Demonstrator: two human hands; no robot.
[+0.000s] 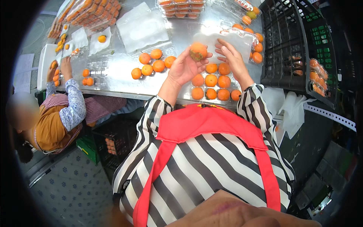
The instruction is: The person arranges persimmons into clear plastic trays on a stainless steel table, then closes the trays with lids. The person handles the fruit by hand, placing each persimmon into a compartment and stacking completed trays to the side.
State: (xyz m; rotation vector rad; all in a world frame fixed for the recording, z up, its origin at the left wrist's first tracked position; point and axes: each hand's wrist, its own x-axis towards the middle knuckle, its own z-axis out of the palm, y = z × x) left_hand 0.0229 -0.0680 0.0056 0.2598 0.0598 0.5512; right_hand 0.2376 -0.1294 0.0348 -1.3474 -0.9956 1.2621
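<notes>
My left hand [183, 67] is raised above the metal table with a round orange fruit [198, 51] in its fingers. A greenish-brown patch, perhaps a calyx, shows on the fruit's near side. To its right my right hand [235, 61] holds nothing, fingers apart and palm turned toward the fruit. Below and between both hands lies a clear plastic tray [187, 92] with rows of similar orange fruit [211, 80]. A white sheet [207, 39] lies just beyond the hands. Several loose fruits [158, 66] sit on the table left of my left hand.
Black plastic crates [283, 48] stand at right. Another fruit-filled clear container [257, 47] lies beside them. Stacked fruit packs [181, 8] and a white sheet in a clear container [141, 27] are at the back. At far left a co-worker's hands [67, 68] handle fruit.
</notes>
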